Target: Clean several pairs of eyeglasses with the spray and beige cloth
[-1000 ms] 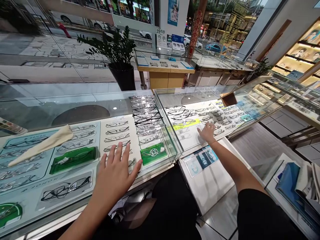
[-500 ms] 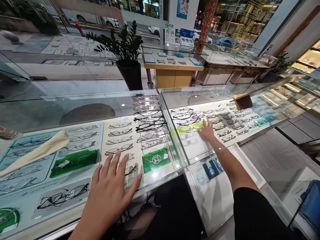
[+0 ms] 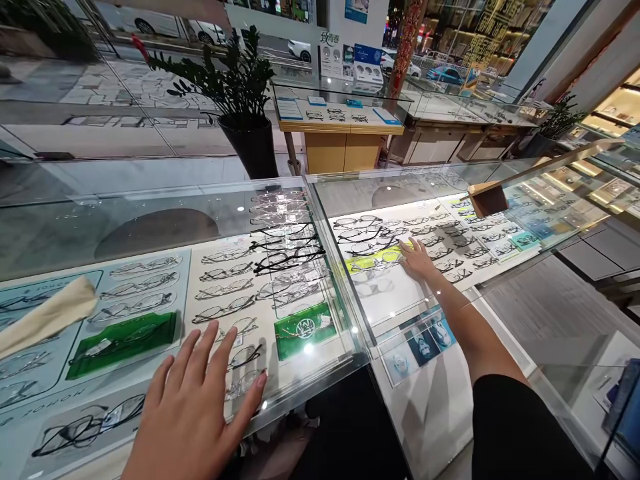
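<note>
Glass display cases (image 3: 315, 381) line the shop window side, with a potted plant (image 3: 240, 87) beyond. Since a second ago, my right hand (image 3: 420, 263) has gone from just beside the yellow card (image 3: 356, 265) to its right end, where eyeglasses (image 3: 387, 257) lie; I can't tell whether those fingers pinch anything. My left hand (image 3: 190, 403) spreads its fingers over the nearer frames (image 3: 224, 308). Left of the card stands the glass divider (image 3: 345, 287); white tray (image 3: 383, 313) reaches toward the near edge.

Right hand (image 3: 419, 262) — near eyeglasses (image 3: 370, 249)
</note>
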